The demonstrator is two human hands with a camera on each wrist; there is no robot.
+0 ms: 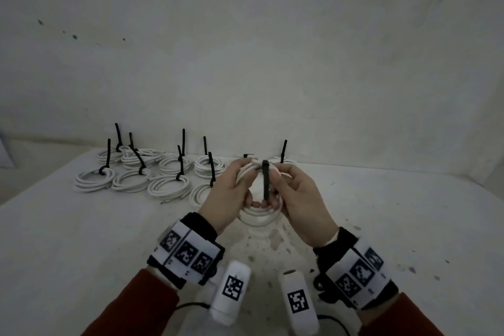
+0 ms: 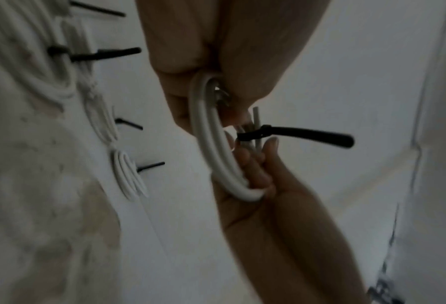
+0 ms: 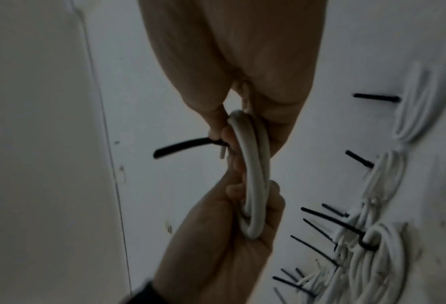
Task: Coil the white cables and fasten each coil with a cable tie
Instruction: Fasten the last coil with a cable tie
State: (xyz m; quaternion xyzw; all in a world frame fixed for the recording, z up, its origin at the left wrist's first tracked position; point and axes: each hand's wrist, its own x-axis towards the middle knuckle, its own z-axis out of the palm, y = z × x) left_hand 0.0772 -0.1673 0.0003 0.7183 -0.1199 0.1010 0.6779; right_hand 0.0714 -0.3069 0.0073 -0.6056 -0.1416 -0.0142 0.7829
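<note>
I hold a white cable coil [image 1: 258, 218] up over the table with both hands. My left hand [image 1: 229, 191] grips its left side with the fingers curled through the loop. My right hand [image 1: 297, 194] grips the right side. A black cable tie [image 1: 266, 183] is wrapped round the top of the coil between my hands, and its tail points back toward me. In the left wrist view the tie [image 2: 307, 135] cinches the coil [image 2: 216, 156] and sticks out sideways past the right hand's fingertips [image 2: 271, 144]. In the right wrist view the coil [image 3: 255, 185] is edge-on and the tie tail [image 3: 180, 147] is beside my fingers.
Several tied white coils [image 1: 167, 185] with upright black tie tails lie in rows at the back left of the white table [image 1: 81, 240]. One more tied coil [image 1: 283, 159] sits behind my hands. A pale wall rises right behind the table.
</note>
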